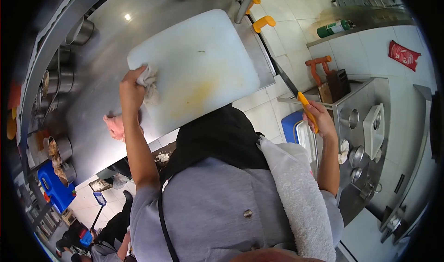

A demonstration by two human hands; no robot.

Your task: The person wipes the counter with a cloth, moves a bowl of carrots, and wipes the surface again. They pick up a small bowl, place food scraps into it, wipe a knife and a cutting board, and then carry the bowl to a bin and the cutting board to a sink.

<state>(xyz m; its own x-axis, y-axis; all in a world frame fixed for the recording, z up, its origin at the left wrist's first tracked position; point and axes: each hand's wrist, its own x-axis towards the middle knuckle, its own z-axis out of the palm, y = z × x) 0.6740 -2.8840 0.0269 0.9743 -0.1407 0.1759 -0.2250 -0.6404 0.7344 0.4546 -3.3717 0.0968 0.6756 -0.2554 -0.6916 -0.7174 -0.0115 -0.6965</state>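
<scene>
My left hand (132,88) is closed on a crumpled off-white cloth (149,82) at the left edge of a large white cutting board (185,44). Yellowish stains mark the board's middle. A soft pink piece (115,126), perhaps raw meat, lies on the steel table (99,104) beside my left forearm. Out to the right, away from the board, my right hand (322,118) grips the yellow handle of a knife (307,108). Its long dark blade points up and left, past the table's edge.
Metal pots (82,31) line the table's far left side. On the right stand a steel counter (370,93) and a knife block (337,84). A blue cooler (290,125) is below my right hand. Another person (108,250) is at the lower left. A white towel (300,202) hangs over my shoulder.
</scene>
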